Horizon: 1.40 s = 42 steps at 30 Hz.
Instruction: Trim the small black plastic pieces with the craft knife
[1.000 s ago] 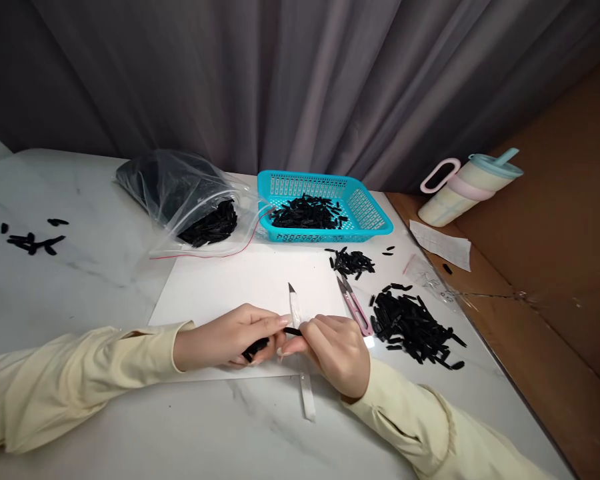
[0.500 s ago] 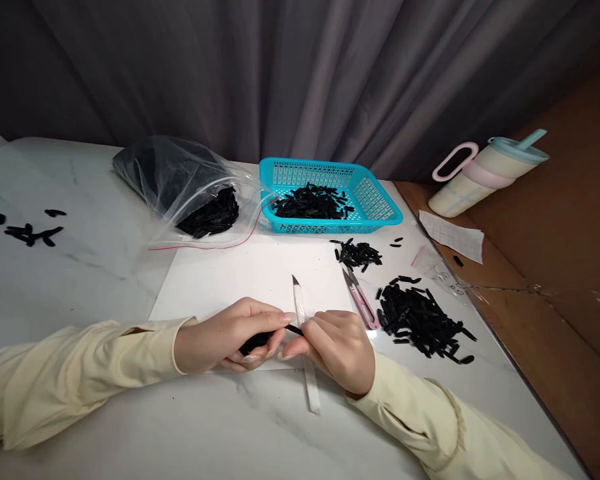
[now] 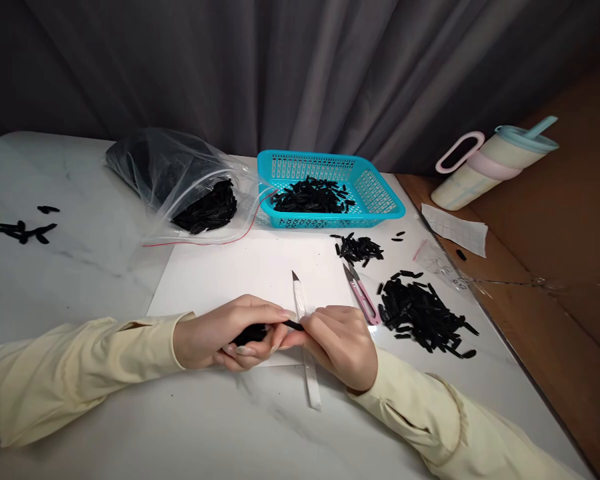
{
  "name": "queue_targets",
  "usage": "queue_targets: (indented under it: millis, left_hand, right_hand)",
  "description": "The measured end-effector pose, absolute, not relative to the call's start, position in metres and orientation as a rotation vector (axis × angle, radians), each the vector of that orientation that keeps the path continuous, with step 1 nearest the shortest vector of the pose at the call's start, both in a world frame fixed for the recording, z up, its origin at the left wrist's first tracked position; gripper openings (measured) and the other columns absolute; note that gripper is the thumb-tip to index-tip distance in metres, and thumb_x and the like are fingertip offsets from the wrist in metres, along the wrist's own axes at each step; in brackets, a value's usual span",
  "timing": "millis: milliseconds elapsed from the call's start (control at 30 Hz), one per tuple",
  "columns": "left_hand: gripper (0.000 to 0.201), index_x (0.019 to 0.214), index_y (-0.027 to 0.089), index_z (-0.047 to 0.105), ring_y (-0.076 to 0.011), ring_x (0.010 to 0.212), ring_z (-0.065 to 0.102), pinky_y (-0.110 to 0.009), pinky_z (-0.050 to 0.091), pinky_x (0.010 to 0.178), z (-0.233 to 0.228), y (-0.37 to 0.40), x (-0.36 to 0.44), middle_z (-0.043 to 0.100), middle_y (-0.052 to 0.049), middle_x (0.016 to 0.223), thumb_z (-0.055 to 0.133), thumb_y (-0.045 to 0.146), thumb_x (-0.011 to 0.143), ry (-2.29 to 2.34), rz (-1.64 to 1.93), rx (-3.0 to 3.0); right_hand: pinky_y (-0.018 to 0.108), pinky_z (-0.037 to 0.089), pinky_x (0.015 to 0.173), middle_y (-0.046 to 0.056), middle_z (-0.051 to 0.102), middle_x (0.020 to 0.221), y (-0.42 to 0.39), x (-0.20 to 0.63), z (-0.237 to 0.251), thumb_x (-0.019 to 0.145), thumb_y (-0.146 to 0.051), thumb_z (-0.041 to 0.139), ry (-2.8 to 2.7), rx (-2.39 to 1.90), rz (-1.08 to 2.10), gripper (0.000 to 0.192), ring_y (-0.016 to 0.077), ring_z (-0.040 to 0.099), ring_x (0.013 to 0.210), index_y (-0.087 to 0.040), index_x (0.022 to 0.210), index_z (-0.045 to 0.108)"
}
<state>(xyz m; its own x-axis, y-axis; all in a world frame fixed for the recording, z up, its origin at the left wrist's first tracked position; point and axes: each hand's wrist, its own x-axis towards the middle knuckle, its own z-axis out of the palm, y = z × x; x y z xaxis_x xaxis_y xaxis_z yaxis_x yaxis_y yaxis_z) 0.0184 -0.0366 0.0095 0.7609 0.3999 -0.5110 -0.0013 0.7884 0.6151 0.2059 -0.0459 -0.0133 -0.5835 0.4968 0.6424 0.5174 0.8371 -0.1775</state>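
My left hand point(image 3: 240, 320) is curled around several small black pieces point(image 3: 250, 335) in its palm. Between its thumb and fingers it also pinches one end of a thin black strip point(image 3: 294, 325). The strip's other end is gripped by the closed fingers of my right hand point(image 3: 343, 340), so both hands meet on it. Beneath them lies a slim white-handled craft knife point(image 3: 311, 383) with a dark pointed tip, its middle partly hidden by my hands. Pink thread snips point(image 3: 364, 301) rest just beyond my right hand.
A blue basket point(image 3: 393, 215) and an open zip bag point(image 3: 155, 237), both with black pieces, stand at the back. Loose pieces form a large pile point(image 3: 425, 317), a small pile point(image 3: 359, 248) and a scatter at left point(image 3: 23, 232). A tumbler point(image 3: 475, 177) stands far right.
My fingers have drawn slightly closer together on the strip, and my left fingers have shifted around the pieces in the palm. The view has tilted slightly; the things on the table stay put.
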Motion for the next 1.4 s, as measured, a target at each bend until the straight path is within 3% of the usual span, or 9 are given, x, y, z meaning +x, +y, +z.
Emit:
queue_targets:
  millis: [400,700,1400]
  left_hand:
    - [0.030,0.064,0.014,0.049,-0.0016,0.030,0.014,-0.012,0.011,0.028,0.0110,-0.0345,0.0175,0.031,0.008,0.038,0.047,0.036,0.084,0.679,0.199,0.640]
    - [0.029,0.062,0.015,0.046,-0.0016,0.031,0.014,-0.012,0.011,0.028,0.0115,-0.0356,0.0171,0.030,0.008,0.038,0.051,0.036,0.082,0.690,0.211,0.637]
    - [0.027,0.064,0.016,0.046,-0.0018,0.030,0.014,-0.012,0.012,0.027,0.0133,-0.0367,0.0177,0.031,0.008,0.038,0.047,0.033,0.084,0.664,0.240,0.736]
  right_hand:
    - [0.023,0.025,0.044,-0.004,0.039,0.042,-0.0462,0.2060,-0.0133,0.088,-0.030,0.053,-2.287,-0.757,0.040,0.040,0.0084,0.029,0.042,-0.013,0.053,0.054]
    - [0.024,0.026,0.043,-0.002,0.045,0.042,-0.0455,0.2055,-0.0147,0.092,-0.034,0.043,-2.269,-0.722,0.148,0.043,0.0091,0.033,0.040,-0.011,0.058,0.058]
    - [0.024,0.022,0.044,-0.005,0.037,0.045,-0.0454,0.2062,-0.0162,0.088,-0.019,0.054,-2.250,-0.646,0.067,0.026,0.0084,0.026,0.044,-0.012,0.063,0.054]
